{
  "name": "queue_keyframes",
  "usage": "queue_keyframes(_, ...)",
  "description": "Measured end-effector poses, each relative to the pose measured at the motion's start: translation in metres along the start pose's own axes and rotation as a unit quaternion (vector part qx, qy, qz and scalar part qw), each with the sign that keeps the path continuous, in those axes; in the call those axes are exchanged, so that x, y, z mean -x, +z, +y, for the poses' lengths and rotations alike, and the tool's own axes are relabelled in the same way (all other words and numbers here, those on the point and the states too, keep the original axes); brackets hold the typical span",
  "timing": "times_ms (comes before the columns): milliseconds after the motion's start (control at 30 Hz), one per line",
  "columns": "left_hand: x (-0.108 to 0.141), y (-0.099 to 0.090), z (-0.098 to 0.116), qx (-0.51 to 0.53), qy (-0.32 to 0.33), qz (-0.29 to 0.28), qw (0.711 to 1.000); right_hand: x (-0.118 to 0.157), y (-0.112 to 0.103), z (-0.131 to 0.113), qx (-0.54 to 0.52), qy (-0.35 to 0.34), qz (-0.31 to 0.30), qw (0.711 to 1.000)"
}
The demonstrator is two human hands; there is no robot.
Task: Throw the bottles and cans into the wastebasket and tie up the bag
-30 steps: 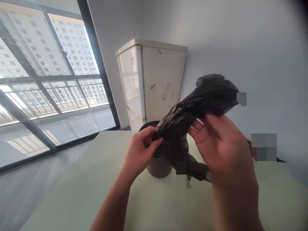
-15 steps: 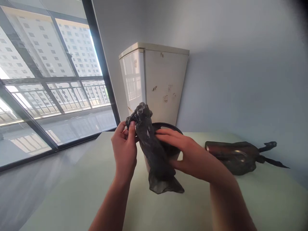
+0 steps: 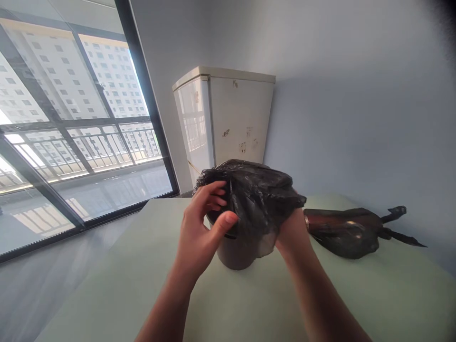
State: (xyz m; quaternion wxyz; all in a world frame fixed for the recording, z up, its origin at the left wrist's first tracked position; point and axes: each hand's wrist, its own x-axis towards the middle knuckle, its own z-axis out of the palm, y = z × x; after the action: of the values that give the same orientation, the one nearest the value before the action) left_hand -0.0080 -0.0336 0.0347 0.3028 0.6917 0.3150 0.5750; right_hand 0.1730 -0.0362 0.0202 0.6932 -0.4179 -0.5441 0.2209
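No text, label, brand, number or sign could be read with certainty. On the white refrigerator [image 3: 237, 109], which stood at twelve o'clock, a small dark mark [image 3: 226, 133] was at about eight o'clock of its wide face, and a brownish patch [image 3: 235, 84] was near twelve o'clock, but both were too small to make out.

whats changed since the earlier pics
The loose black bag, bunched before, now spreads over the bin. The left hand has opened its pinch; the right hand has moved right, partly behind the bag. The wrapped item and fridge stayed put.
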Motion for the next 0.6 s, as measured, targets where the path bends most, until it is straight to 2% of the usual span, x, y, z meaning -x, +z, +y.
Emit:
queue_keyframes(67, 0.002, 0.004, -0.001, -0.001, -0.024, -0.037, 0.999, 0.001, 0.003, -0.001, -0.015, -0.002, 0.001, 1.0)
queue_keyframes(100, 0.003, 0.006, -0.002, -0.007, -0.034, -0.027, 0.999, 0.002, 0.004, -0.001, -0.029, -0.002, -0.001, 1.0)
queue_keyframes(167, 0.004, 0.006, -0.004, -0.013, -0.045, 0.025, 0.999, 0.0, 0.005, -0.004, -0.063, 0.015, -0.002, 0.998)
queue_keyframes(233, 0.003, 0.001, -0.004, -0.005, -0.05, 0.085, 0.995, -0.003, 0.003, -0.008, -0.091, 0.056, 0.006, 0.994)
queue_keyframes(300, 0.0, -0.007, 0.0, 0.03, -0.059, 0.121, 0.99, -0.008, -0.003, -0.013, -0.117, 0.102, 0.023, 0.988)
queue_keyframes(367, -0.004, -0.015, 0.004, 0.115, -0.079, 0.116, 0.983, -0.013, -0.013, -0.016, -0.142, 0.137, 0.044, 0.979)
queue_keyframes(467, -0.008, -0.022, 0.007, 0.255, -0.125, 0.089, 0.955, -0.022, -0.029, -0.014, -0.14, 0.146, 0.065, 0.977)
queue_keyframes(600, -0.012, -0.026, 0.003, 0.31, -0.146, 0.089, 0.935, -0.034, -0.043, -0.009, -0.121, 0.148, 0.103, 0.976)
